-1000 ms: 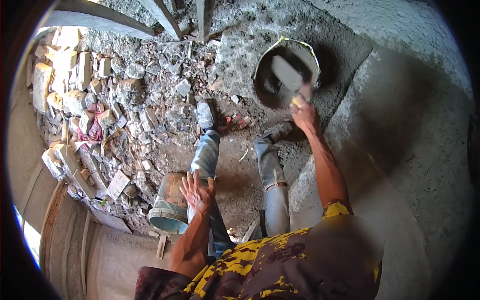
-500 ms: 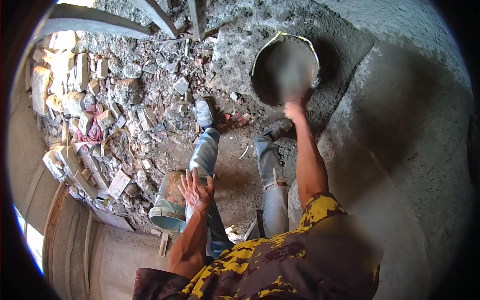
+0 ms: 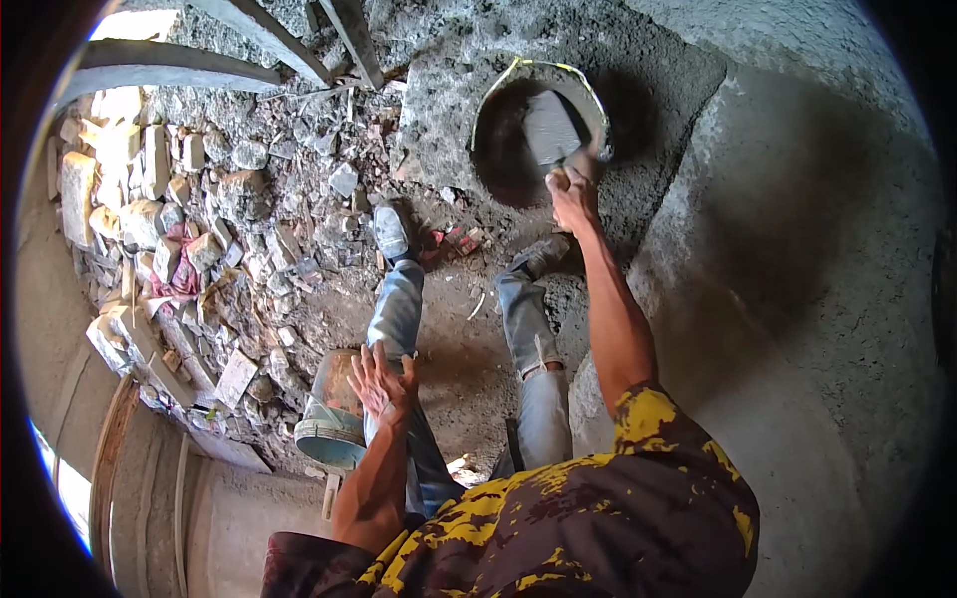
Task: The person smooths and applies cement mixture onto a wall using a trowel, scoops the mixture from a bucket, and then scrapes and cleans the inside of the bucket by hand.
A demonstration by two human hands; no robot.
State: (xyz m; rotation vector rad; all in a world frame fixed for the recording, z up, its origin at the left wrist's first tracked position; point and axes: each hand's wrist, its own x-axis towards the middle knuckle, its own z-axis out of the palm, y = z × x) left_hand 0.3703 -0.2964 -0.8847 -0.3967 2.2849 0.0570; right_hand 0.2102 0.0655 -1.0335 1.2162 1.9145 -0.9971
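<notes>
Where blur was, trowel (image 3: 551, 130) shows clear; right fingers (image 3: 559, 180) grip it, left fingers (image 3: 380, 361) spread.

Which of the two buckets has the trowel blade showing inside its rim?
The dark, round bucket with the partly yellow rim, where the right hand holds the trowel. The other bucket, beside the left leg, has none.
</notes>
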